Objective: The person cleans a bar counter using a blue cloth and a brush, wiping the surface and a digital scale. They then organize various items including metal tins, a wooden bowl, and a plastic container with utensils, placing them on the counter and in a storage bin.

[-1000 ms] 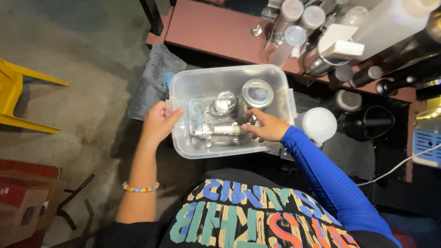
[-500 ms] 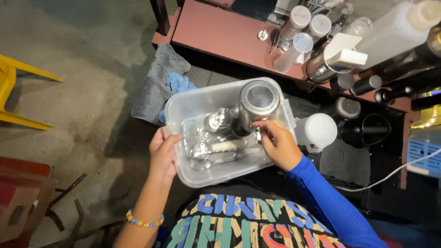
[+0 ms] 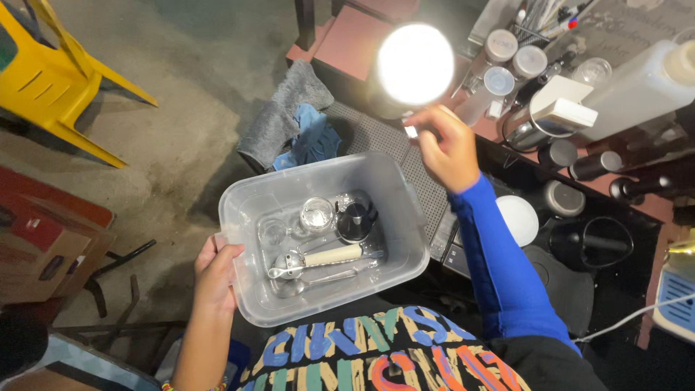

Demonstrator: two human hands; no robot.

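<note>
Gripping the near-left rim of a clear plastic tub [image 3: 391, 181], the left hand [image 3: 216, 279] has its fingers curled over the edge and the thumb lying along the outer wall. The tub sits just in front of the person's body, above a dark floor area.

Right hand [image 3: 447, 145], in a blue sleeve [image 3: 499, 268], is raised well above and beyond the tub's far right corner. It holds a shiny metal cup [image 3: 414, 69] by its handle, fingers closed tightly round that handle; the cup's mouth faces the camera and glares bright white, so its inside cannot be made out.

Inside the tub: a small clear glass [image 3: 317, 214], a black round knob-like piece [image 3: 355, 221], a strainer with a pale handle [image 3: 318, 259], and a metal spoon [image 3: 311, 282] lying just below the strainer, nearly parallel to it.

Beyond the tub: grey and blue cloths [image 3: 293, 123] bunched on the floor beside a dark mesh mat [image 3: 369, 134]. To the right, a reddish counter [image 3: 358, 36] carries lidded jars [image 3: 499, 69], a white squeeze bottle [image 3: 637, 80] and dark tins. A yellow plastic chair [image 3: 51, 87] stands far left.
</note>
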